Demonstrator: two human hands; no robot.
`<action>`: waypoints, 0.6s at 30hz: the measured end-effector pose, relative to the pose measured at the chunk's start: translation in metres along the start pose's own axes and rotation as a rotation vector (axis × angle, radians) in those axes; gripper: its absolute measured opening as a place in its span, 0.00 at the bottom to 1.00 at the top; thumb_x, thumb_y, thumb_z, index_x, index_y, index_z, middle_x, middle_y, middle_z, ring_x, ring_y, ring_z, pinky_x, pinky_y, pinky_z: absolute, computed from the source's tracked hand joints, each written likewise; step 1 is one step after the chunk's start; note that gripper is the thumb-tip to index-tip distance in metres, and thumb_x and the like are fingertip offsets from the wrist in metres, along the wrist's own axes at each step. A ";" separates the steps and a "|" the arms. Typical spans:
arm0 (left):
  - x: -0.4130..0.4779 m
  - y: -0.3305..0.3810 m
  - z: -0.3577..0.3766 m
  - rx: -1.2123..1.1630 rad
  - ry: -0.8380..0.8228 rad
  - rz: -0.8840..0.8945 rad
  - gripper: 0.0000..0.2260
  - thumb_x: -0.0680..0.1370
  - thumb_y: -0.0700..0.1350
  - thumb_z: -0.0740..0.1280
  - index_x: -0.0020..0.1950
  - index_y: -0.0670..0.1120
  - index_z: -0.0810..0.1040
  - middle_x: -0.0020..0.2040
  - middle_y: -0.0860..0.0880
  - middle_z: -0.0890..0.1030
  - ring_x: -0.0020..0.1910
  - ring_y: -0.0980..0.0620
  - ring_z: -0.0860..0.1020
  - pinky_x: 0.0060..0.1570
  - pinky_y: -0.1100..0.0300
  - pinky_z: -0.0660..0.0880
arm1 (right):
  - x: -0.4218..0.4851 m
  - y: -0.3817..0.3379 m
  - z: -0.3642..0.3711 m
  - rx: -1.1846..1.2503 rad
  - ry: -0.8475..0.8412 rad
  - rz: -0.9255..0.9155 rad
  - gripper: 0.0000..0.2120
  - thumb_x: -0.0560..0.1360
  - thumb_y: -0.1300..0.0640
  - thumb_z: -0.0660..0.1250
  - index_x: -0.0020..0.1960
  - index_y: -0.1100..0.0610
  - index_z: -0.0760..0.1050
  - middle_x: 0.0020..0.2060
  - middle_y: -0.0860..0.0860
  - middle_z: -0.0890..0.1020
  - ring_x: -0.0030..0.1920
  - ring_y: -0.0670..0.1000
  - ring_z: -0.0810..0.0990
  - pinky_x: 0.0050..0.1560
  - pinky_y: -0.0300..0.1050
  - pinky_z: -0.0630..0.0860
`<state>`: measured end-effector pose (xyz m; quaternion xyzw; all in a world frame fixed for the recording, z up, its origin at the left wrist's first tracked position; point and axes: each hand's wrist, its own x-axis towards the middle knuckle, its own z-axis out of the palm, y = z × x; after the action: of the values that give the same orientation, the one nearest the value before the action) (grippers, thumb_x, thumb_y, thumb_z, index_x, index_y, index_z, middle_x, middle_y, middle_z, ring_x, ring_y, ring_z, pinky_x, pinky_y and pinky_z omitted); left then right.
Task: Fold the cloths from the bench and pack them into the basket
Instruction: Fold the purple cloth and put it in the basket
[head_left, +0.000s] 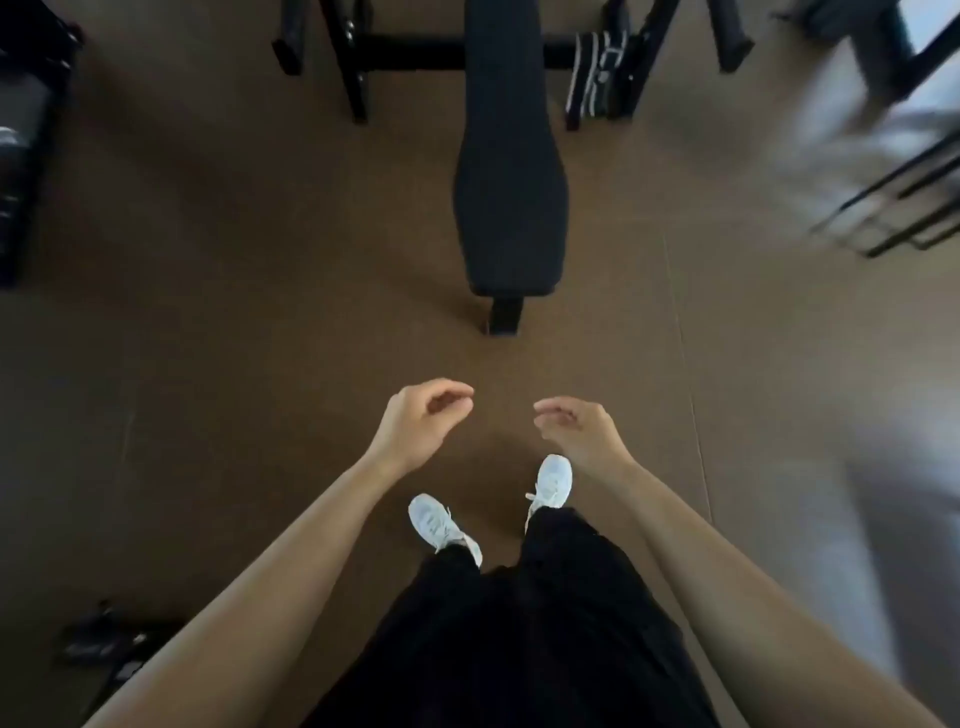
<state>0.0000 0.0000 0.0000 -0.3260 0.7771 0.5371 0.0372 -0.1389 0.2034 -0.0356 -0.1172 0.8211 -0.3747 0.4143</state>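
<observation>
A long black padded bench (509, 171) stands straight ahead on the brown floor, its top bare. My left hand (421, 426) and my right hand (579, 431) hang in front of me, short of the bench's near end, with fingers loosely curled and nothing in them. A black cloth with white stripes (597, 73) hangs or lies beside the bench frame at the back right. A blurred white mass (872, 135), possibly cloth, sits by a black wire frame (904, 208) at the right; I cannot tell if that is the basket.
Black rack legs (353, 78) flank the far end of the bench. Dark gym equipment (21, 145) stands at the left edge. A dark object (109, 644) lies on the floor at lower left. My white shoes (553, 480) stand on brown floor.
</observation>
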 end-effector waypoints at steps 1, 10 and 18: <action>0.003 0.005 0.012 -0.012 -0.026 -0.014 0.08 0.79 0.47 0.71 0.57 0.50 0.86 0.51 0.56 0.86 0.52 0.60 0.82 0.59 0.61 0.77 | -0.002 0.012 -0.007 0.024 0.016 0.025 0.08 0.77 0.56 0.71 0.55 0.50 0.83 0.43 0.52 0.87 0.49 0.50 0.85 0.60 0.46 0.78; 0.069 0.076 0.146 0.195 -0.322 -0.017 0.08 0.80 0.49 0.70 0.56 0.52 0.85 0.51 0.58 0.85 0.53 0.61 0.81 0.57 0.63 0.75 | 0.001 0.115 -0.112 0.088 0.088 0.240 0.13 0.78 0.53 0.67 0.61 0.52 0.82 0.50 0.50 0.85 0.56 0.50 0.82 0.61 0.46 0.76; 0.137 0.155 0.269 0.274 -0.496 0.017 0.08 0.80 0.47 0.70 0.57 0.50 0.85 0.52 0.56 0.85 0.53 0.62 0.81 0.57 0.65 0.76 | 0.002 0.190 -0.234 0.209 0.234 0.330 0.10 0.79 0.54 0.68 0.59 0.53 0.83 0.53 0.50 0.84 0.57 0.50 0.80 0.59 0.46 0.76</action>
<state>-0.2710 0.2001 -0.0429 -0.1702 0.8122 0.4909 0.2654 -0.2977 0.4551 -0.0848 0.1066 0.8283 -0.3958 0.3820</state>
